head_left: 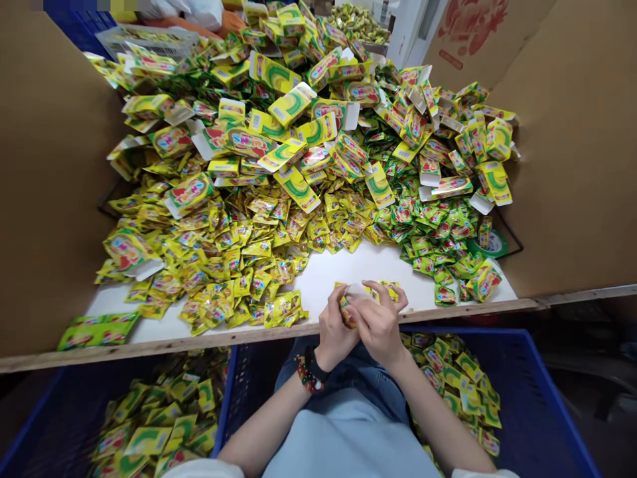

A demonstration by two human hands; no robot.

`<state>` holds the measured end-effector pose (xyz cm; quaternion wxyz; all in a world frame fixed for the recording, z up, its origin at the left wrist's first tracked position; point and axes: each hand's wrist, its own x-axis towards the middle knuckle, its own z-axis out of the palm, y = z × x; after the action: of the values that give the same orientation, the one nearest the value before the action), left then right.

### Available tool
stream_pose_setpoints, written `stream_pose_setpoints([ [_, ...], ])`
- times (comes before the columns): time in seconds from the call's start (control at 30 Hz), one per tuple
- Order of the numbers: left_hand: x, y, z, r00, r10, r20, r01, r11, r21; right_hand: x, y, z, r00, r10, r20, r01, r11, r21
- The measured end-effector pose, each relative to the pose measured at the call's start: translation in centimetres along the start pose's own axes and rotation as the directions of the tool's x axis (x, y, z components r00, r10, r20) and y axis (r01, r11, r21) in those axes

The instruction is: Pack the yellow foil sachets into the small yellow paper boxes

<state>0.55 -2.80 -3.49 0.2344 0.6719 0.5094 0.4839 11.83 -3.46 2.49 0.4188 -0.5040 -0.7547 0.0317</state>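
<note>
My left hand and my right hand meet above the front edge of the white table top. Between them they pinch a small yellow sachet and a bit of white card, partly hidden by my fingers. Just beyond my fingertips lie a few loose yellow sachets. A large heap of shiny yellow sachets spreads to the left, with greener sachets to the right. Flat yellow-and-green printed cartons are piled behind them.
Cardboard panels wall the table on the left and right. A wooden strip runs along its front edge. Below it, two blue plastic crates hold flat yellow cartons. A beaded bracelet and dark band circle my left wrist.
</note>
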Motion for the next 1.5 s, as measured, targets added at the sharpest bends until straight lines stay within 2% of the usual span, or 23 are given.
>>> stream_pose_setpoints([
  [0.07,-0.6,-0.6,0.0,0.999,0.038,-0.015,-0.038,0.999,-0.004,-0.7,0.2,-0.1,0.997,0.078,0.022,-0.080,0.985,0.151],
  [0.13,-0.9,-1.0,0.2,0.995,0.101,-0.019,-0.101,0.995,-0.006,-1.1,0.6,-0.1,0.963,0.270,-0.015,-0.252,0.918,0.307],
  [0.17,-0.9,-1.1,0.3,0.989,0.144,-0.019,-0.145,0.989,-0.007,-1.1,0.8,0.0,0.926,0.379,-0.002,-0.348,0.853,0.390],
  [0.23,-0.9,-1.2,0.5,0.971,0.237,-0.012,-0.237,0.971,-0.006,-1.0,1.2,0.3,0.843,0.511,0.166,-0.513,0.673,0.533],
  [0.3,-0.7,-1.2,0.6,0.954,0.299,0.010,-0.299,0.954,-0.008,-0.8,1.4,0.4,0.792,0.470,0.390,-0.605,0.518,0.605],
  [0.37,-0.6,-1.0,0.5,0.956,0.290,0.040,-0.290,0.957,-0.007,-0.7,1.4,0.3,0.781,0.393,0.485,-0.624,0.473,0.622],
  [0.43,-0.4,-0.8,0.3,0.968,0.235,0.083,-0.236,0.972,-0.006,-0.7,1.1,0.1,0.820,0.342,0.459,-0.572,0.529,0.627],
  [0.5,-0.4,-0.7,0.2,0.974,0.184,0.131,-0.186,0.983,0.006,-0.8,0.8,0.1,0.872,0.310,0.380,-0.488,0.614,0.620],
  [0.57,-0.5,-0.8,0.1,0.974,0.149,0.173,-0.156,0.987,0.029,-0.9,0.6,0.3,0.893,0.338,0.296,-0.450,0.677,0.583],
  [0.67,-0.7,-1.0,0.2,0.976,0.110,0.186,-0.124,0.990,0.066,-0.9,0.5,0.9,0.868,0.431,0.245,-0.492,0.688,0.533],
  [0.8,-0.8,-1.1,0.4,0.980,0.074,0.184,-0.090,0.993,0.080,-0.6,0.7,1.0,0.866,0.428,0.258,-0.496,0.673,0.548],
  [0.9,-0.7,-1.0,0.4,0.981,0.086,0.174,-0.104,0.990,0.096,-0.5,0.6,0.9,0.850,0.464,0.250,-0.517,0.643,0.565],
  [1.03,-0.5,-0.7,0.4,0.980,0.104,0.168,-0.119,0.989,0.083,-0.6,0.0,1.2,0.793,0.561,0.239,-0.582,0.582,0.568],
  [1.1,-0.4,-0.6,0.4,0.981,0.110,0.162,-0.122,0.990,0.070,-0.8,-0.2,1.4,0.794,0.569,0.214,-0.580,0.605,0.545],
  [1.17,-0.5,-0.7,0.4,0.984,0.105,0.146,-0.113,0.992,0.049,-1.0,-0.1,1.4,0.848,0.496,0.186,-0.515,0.687,0.514],
  [1.23,-0.6,-0.8,0.3,0.986,0.100,0.135,-0.103,0.995,0.015,-1.3,0.2,1.2,0.925,0.337,0.174,-0.379,0.786,0.489],
  [1.3,-0.7,-0.9,0.2,0.986,0.102,0.134,-0.103,0.995,-0.001,-1.7,0.7,1.0,0.968,0.177,0.179,-0.242,0.848,0.472],
  [1.37,-0.7,-1.0,0.2,0.983,0.126,0.134,-0.129,0.992,0.015,-2.0,1.1,0.8,0.977,0.107,0.184,-0.181,0.873,0.454],
  [1.5,-0.6,-0.9,0.4,0.971,0.188,0.151,-0.197,0.979,0.046,-2.3,0.9,1.1,0.976,0.162,0.148,-0.211,0.877,0.432],
])
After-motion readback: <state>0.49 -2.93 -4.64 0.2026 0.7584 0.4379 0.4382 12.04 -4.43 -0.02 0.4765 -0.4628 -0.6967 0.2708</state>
